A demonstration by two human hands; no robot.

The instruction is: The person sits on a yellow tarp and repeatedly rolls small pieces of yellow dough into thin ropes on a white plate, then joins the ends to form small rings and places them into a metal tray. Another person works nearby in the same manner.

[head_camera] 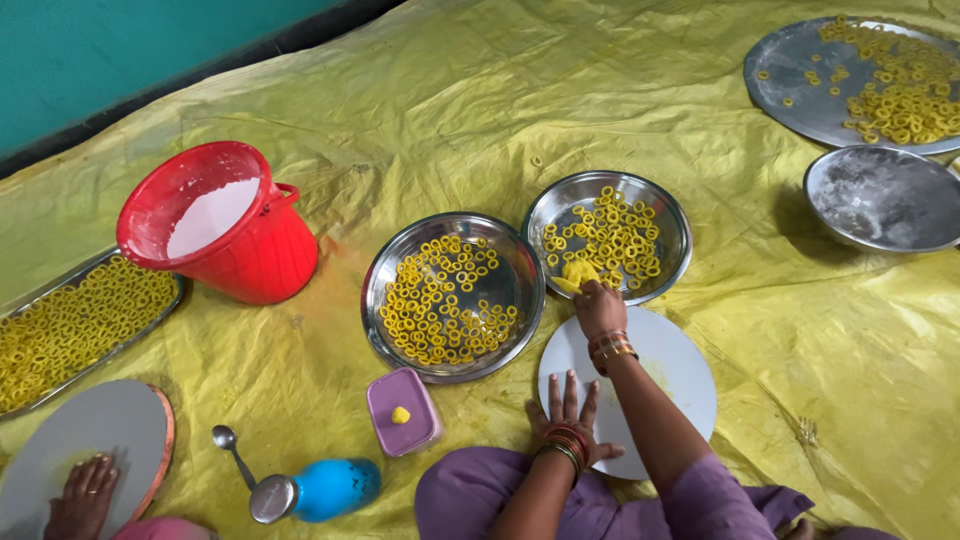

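Observation:
My left hand (567,408) lies flat, fingers spread, on the near-left edge of a white round board (670,365) in front of me. My right hand (597,306) reaches past the board's far edge to a steel plate (672,215) that holds several yellow dough rings. Its fingers are closed on a lump of yellow dough (576,273) at the plate's near rim. A second steel plate (520,255) with several yellow rings sits just left of it. Both wrists wear bangles, and my purple clothing fills the bottom edge.
Everything rests on a yellow plastic sheet (480,110). A red bucket (270,255) of white flour stands left, beside a tray of rings (70,325). A purple box (402,410), spoon (230,445) and blue bottle (325,488) lie near. Another person's hand (85,495) rests on a grey board. A ring-laden platter (800,90) and an empty steel bowl (885,195) are far right.

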